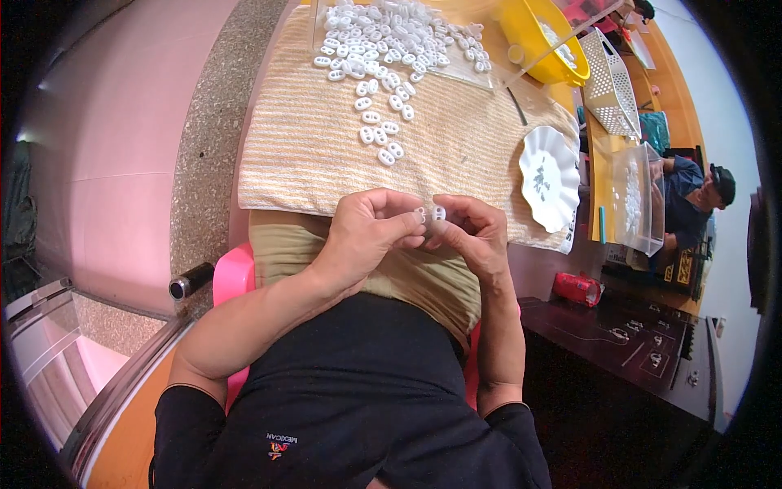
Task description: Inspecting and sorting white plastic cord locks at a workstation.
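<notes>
My left hand (pixel 371 232) and my right hand (pixel 475 232) meet above my lap, by the near edge of a striped towel (pixel 309 163). Between my right thumb and forefinger sits a small white oval plastic piece (pixel 439 213) with two holes. My left thumb and fingers pinch a tiny pale part (pixel 421 213), too small to name, right beside it. A heap of similar white pieces (pixel 383 41) lies at the far side of the towel, and a loose trail of them (pixel 380 136) reaches toward my hands.
A wavy-rimmed white dish (pixel 560 167) rests at the towel's right. Beyond are a yellow basin (pixel 533 37), a white perforated basket (pixel 604 85) and a clear bin (pixel 648 220). A co-worker in a dark cap (pixel 702 196) sits at the right. A metal rail end (pixel 189 281) juts out at left.
</notes>
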A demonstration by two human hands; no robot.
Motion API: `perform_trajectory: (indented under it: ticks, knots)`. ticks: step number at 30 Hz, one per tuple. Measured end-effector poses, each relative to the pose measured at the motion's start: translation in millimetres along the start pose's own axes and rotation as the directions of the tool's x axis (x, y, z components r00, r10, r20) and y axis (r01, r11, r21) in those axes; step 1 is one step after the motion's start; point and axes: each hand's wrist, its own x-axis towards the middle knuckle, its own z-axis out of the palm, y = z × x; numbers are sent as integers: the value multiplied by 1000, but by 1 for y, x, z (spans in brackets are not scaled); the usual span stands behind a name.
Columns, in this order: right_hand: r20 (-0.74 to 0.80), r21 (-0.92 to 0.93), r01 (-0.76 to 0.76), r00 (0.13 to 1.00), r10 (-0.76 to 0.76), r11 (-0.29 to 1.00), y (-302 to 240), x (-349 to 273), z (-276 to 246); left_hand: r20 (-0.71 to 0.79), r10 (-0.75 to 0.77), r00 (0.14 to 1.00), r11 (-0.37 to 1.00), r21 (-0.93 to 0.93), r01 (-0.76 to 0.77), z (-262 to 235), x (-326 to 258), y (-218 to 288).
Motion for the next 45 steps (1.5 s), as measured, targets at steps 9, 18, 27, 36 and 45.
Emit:
perform_trajectory:
  ticks: [9, 18, 27, 36, 45]
  knots:
    - [-13, 1, -11, 1000, 11, 1000, 0, 0, 2, 6, 3, 1000, 1000, 12, -3, 0, 0, 0]
    - [12, -4, -28, 1000, 28, 1000, -1, 1, 2, 12, 6, 1000, 1000, 20, -6, 0, 0, 0]
    - [43, 17, -21, 999, 20, 1000, 1, 0, 2, 18, 10, 1000, 1000, 9, -10, -1, 0, -1]
    - [39, 25, -22, 999, 21, 999, 0, -2, 3, 37, 8, 999, 1000, 26, -9, 2, -2, 1]
    - [34, 58, -57, 998, 56, 997, 2, -3, 2, 55, -43, 998, 999, -21, 44, 5, -6, 7]
